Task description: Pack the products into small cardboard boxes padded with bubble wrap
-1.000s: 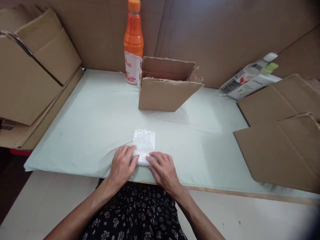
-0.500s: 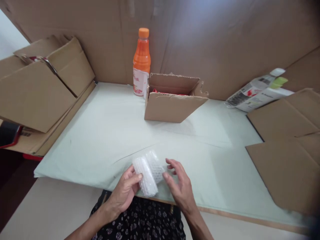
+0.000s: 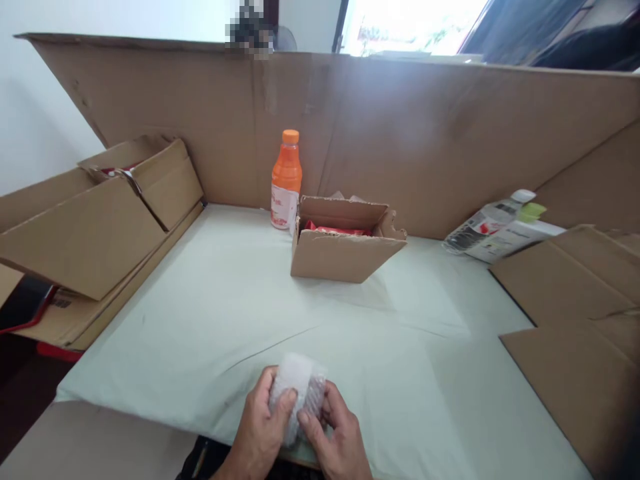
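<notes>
Packet (image 3: 299,375) before box (image 3: 340,259) (bottle (image 3: 287,177) behind, left)

Through my remote feed I see the bubble wrap (image 3: 296,373) as cloudy white with a dimpled pattern, the cloth (image 3: 210,320) pale mint, the open box (image 3: 340,260) plain brown around red contents (image 3: 340,231), and the bottle (image 3: 287,177) bright orange with a white, red-printed label (image 3: 282,205).

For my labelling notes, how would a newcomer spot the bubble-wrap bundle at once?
Find the pale tabletop, then the open carton toward its back. Come straight down to the near edge, where the left grip and right grip hold the bundle. Unlike the brown carton, it is smaller, whitish and bubbly.
</notes>
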`<state>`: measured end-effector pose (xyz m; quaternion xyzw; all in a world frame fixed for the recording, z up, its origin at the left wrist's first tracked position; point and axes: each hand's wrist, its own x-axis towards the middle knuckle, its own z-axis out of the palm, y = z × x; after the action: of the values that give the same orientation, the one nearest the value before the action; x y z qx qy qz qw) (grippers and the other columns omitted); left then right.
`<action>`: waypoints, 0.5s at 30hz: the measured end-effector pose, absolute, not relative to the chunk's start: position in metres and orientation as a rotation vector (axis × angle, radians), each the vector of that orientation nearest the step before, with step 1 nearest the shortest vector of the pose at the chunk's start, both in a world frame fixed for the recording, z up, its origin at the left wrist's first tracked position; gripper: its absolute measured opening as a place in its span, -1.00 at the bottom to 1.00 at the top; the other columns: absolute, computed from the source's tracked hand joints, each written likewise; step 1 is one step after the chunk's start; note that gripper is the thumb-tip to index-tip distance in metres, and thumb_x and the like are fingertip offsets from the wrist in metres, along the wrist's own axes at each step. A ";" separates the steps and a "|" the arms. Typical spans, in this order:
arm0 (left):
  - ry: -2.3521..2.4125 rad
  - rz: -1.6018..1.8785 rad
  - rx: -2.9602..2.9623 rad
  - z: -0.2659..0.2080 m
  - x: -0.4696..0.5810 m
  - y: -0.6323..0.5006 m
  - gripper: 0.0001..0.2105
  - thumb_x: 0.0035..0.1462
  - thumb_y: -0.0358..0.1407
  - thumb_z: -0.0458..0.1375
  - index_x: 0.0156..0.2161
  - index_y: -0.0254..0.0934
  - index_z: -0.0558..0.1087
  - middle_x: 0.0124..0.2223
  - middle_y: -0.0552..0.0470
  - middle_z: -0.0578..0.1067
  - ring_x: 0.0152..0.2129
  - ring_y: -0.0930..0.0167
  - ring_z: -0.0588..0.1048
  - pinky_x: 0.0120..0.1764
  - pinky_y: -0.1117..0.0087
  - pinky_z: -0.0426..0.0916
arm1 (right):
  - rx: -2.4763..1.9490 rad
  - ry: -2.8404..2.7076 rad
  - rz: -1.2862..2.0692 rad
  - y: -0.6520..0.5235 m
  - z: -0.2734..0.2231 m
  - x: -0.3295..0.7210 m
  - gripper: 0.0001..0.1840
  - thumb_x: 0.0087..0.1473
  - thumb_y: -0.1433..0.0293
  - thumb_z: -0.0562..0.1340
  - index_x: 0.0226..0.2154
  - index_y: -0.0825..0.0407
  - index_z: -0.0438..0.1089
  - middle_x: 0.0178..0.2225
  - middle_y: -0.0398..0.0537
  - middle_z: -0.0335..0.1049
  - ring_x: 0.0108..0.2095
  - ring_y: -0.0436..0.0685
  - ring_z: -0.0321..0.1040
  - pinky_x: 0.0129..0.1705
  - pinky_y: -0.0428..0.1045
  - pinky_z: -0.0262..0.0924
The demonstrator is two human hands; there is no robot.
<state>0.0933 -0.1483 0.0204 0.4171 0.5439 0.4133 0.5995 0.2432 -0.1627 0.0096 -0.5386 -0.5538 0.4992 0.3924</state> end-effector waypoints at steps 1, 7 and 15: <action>1.290 0.917 1.133 0.020 0.093 -0.147 -0.75 0.23 -0.17 0.12 -0.09 -0.30 0.42 -0.28 -0.02 0.56 -0.36 0.35 0.51 -0.24 0.37 0.40 | -1.395 -1.370 1.270 -0.159 0.006 0.245 -0.67 0.21 0.11 0.20 -0.20 0.05 0.37 -0.46 -0.13 0.40 -0.46 0.04 0.32 -0.41 -0.11 0.24; 1.201 0.869 1.620 0.006 0.092 -0.141 -0.39 0.05 -0.52 0.01 0.26 -0.31 0.20 0.19 -0.21 0.43 0.13 0.24 0.43 0.16 0.24 0.33 | -1.462 -1.305 1.196 -0.140 0.001 0.255 -0.61 0.20 0.05 0.19 -0.30 0.06 0.40 -0.43 -0.08 0.42 -0.41 0.08 0.34 -0.35 -0.08 0.29; 1.192 0.815 1.821 -0.018 0.106 -0.141 -0.20 0.07 -0.47 0.10 0.42 -0.29 -0.06 0.36 -0.32 0.19 0.29 0.09 0.23 0.23 0.07 0.27 | -1.436 -1.191 1.237 -0.134 0.011 0.252 -0.44 0.15 0.02 0.23 0.05 0.05 0.37 -0.15 0.05 0.52 -0.15 0.20 0.46 -0.10 0.00 0.37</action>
<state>0.1056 -0.1407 -0.0185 0.7191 0.4705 0.3217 0.3976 0.2519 -0.1337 0.0106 -0.5774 -0.4786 0.4971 0.4364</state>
